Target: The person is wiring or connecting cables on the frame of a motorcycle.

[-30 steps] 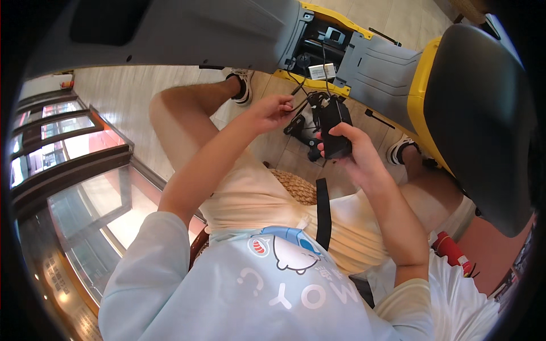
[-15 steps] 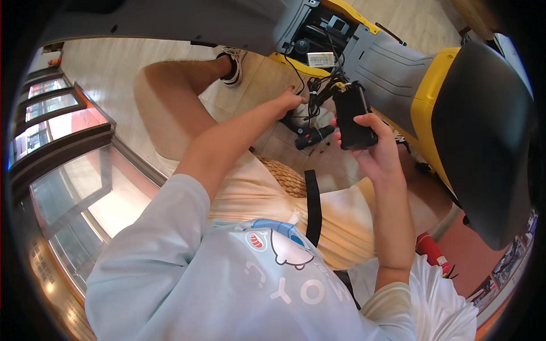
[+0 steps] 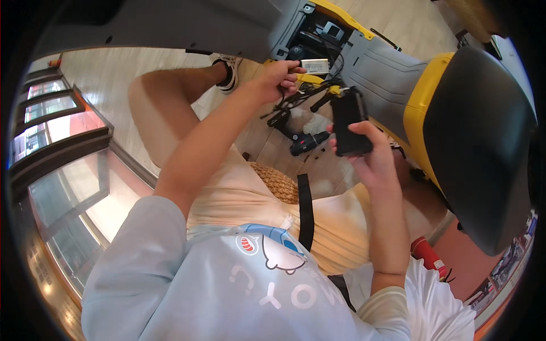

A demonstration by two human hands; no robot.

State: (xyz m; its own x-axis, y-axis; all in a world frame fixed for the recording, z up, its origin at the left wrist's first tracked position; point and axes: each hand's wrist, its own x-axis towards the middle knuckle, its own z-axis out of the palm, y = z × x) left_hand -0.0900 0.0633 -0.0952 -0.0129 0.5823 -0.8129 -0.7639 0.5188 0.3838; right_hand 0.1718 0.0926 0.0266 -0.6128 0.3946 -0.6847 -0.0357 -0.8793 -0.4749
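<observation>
My right hand (image 3: 369, 148) grips a black rectangular box (image 3: 348, 122) by its lower part, thumb across its face. Black wires (image 3: 310, 94) run from the box's top toward the open bay (image 3: 313, 37) of a yellow and grey scooter (image 3: 387, 68). Beside the bay's near edge, my left hand (image 3: 278, 79) is closed with curled fingers around a thin black cable, mostly hidden by them. A silver labelled module (image 3: 315, 66) sits at the bay's edge, just right of those fingers.
A black cordless drill (image 3: 307, 143) lies on the tiled floor below the wires. The scooter's black seat (image 3: 483, 142) stands at the right, above a red fire extinguisher (image 3: 427, 257). A woven rope-like stool (image 3: 276, 181) is beneath me. Glass-panelled doors (image 3: 68, 182) line the left.
My left hand has moved up and slightly left, from among the wires to the bay's edge. The black box in my right hand has dipped slightly. More of the drill shows.
</observation>
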